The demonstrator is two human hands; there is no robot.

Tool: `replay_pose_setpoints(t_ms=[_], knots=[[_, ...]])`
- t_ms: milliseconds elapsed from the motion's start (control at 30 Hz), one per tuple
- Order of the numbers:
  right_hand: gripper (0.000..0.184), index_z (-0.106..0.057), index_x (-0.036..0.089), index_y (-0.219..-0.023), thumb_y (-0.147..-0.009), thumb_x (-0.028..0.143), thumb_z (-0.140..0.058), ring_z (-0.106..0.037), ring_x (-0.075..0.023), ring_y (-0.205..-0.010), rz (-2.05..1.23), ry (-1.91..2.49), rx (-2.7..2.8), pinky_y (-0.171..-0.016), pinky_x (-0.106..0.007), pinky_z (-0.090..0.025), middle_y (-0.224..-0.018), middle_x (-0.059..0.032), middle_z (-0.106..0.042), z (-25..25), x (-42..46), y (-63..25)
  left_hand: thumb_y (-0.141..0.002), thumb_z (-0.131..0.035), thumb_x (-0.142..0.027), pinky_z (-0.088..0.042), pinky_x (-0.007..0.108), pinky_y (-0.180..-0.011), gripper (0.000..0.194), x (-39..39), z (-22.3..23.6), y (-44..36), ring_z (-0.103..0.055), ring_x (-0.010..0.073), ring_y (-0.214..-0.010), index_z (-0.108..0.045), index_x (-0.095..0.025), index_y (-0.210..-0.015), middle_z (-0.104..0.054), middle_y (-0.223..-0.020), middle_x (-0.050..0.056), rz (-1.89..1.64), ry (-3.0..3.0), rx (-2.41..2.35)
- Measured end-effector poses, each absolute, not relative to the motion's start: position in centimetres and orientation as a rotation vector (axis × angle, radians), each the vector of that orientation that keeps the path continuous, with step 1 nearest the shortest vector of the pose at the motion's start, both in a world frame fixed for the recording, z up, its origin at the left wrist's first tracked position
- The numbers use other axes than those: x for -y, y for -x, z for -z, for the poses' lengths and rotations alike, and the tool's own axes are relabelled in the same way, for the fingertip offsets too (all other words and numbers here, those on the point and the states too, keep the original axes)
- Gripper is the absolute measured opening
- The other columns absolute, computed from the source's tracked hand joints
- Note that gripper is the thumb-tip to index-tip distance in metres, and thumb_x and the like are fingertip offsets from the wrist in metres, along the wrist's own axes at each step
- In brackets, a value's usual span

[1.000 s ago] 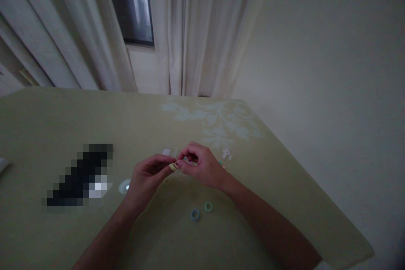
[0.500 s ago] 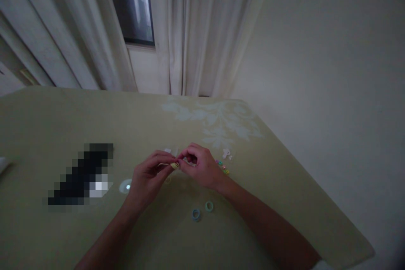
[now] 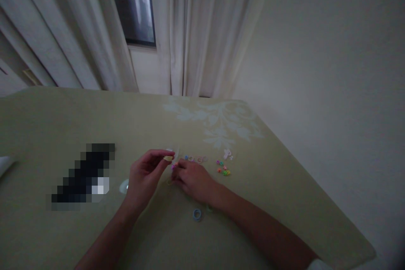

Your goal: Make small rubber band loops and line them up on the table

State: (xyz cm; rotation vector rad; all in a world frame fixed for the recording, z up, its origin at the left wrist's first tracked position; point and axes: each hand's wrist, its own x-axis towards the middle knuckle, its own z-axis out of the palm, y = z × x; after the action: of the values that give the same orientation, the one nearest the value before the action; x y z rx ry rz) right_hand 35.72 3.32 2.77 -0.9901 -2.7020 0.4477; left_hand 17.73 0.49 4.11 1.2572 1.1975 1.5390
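My left hand (image 3: 145, 177) is closed in a pinch, raised a little above the table. Between its thumb and fingertips is a small pale yellow band (image 3: 168, 158). My right hand (image 3: 194, 179) is lower and just to the right, its fingers curled down to the tabletop. What its fingertips hold, if anything, is hidden. Beside them lies a thin yellowish ring (image 3: 169, 182), and small purple and orange pieces (image 3: 174, 166) show at the knuckles. A blue ring (image 3: 196, 214) lies nearer me; a green ring (image 3: 209, 209) is partly covered by my right wrist.
Beyond my right hand lie several small rings (image 3: 199, 159), bright little coloured pieces (image 3: 224, 172) and pale pinkish bits (image 3: 227, 154). On the left are a blurred-out dark object (image 3: 84, 173) and a round whitish piece (image 3: 124, 186). A wall borders the table's (image 3: 284, 202) right side.
My hands were together at the yellow band. My right hand has let go of it and moved down to the table; my left hand keeps the band, slightly higher and further left.
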Motion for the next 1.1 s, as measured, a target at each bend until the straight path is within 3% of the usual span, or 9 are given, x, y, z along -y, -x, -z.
replay_pose_setpoints(t_ms=[267,533,667,800,933,1100], knots=[[0.025,-0.074,0.016,-0.106,-0.107,0.032,-0.055,-0.067,-0.0205,-0.088,-0.179,0.901,2.841,-0.082,-0.033,-0.051,-0.108,-0.0105,-0.072,-2.6,-3.1,-35.5,-0.083,-0.087,-0.042,-0.063,0.028,-0.079,0.026,-0.5,-4.0,-18.1,-0.076,0.0184,-0.085,-0.078,-0.021,-0.095,-0.082,-0.094,0.004,-1.571,-1.208,-1.144],[0.028,-0.072,0.009,-0.109,-0.098,0.033,-0.061,-0.068,-0.0266,-0.09,-0.102,0.944,2.931,-0.077,-0.038,-0.055,-0.109,-0.0165,-0.073,-2.7,-2.8,-35.4,-0.08,-0.088,-0.042,-0.064,0.027,-0.077,0.027,-0.3,-4.5,-18.2,-0.076,0.0172,-0.083,-0.079,-0.021,-0.094,-0.082,-0.094,0.004,-1.573,-1.185,-1.153],[0.022,-0.068,0.011,-0.109,-0.099,0.029,-0.06,-0.065,-0.024,-0.087,-0.3,0.979,2.86,-0.076,-0.035,-0.052,-0.108,-0.0149,-0.07,-4.2,-3.3,-36.2,-0.078,-0.09,-0.042,-0.064,0.025,-0.073,0.029,-0.4,-4.6,-18.3,-0.075,0.0156,-0.076,-0.078,-0.021,-0.094,-0.082,-0.091,0.003,-1.564,-1.155,-1.15],[0.008,-0.059,0.019,-0.097,-0.096,0.026,-0.062,-0.056,-0.0169,-0.083,-0.766,0.942,2.461,-0.074,-0.028,-0.045,-0.098,-0.0028,-0.062,-6.3,-4.6,-37.8,-0.079,-0.089,-0.041,-0.063,0.025,-0.074,0.027,-0.4,-4.5,-18.4,-0.076,0.0159,-0.076,-0.079,-0.02,-0.094,-0.082,-0.087,0.003,-1.532,-1.168,-1.149],[0.014,-0.053,0.021,-0.09,-0.096,0.031,-0.06,-0.048,-0.0139,-0.075,-1.108,0.844,2.054,-0.07,-0.025,-0.04,-0.083,0.0028,-0.051,-7.6,-5.1,-38.6,-0.08,-0.088,-0.039,-0.063,0.025,-0.072,0.024,-0.1,-4.5,-18.6,-0.077,0.0168,-0.075,-0.08,-0.02,-0.092,-0.082,-0.085,0.003,-1.463,-1.194,-1.119],[0.01,-0.056,0.02,-0.093,-0.095,0.028,-0.061,-0.046,-0.0125,-0.072,-1.259,0.8,2.011,-0.067,-0.025,-0.038,-0.082,0.0036,-0.051,-7.9,-4.4,-38.1,-0.08,-0.088,-0.037,-0.061,0.023,-0.069,0.019,0.5,-4.8,-19.1,-0.075,0.0158,-0.074,-0.081,-0.021,-0.089,-0.082,-0.083,0.003,-1.384,-1.22,-1.11]])
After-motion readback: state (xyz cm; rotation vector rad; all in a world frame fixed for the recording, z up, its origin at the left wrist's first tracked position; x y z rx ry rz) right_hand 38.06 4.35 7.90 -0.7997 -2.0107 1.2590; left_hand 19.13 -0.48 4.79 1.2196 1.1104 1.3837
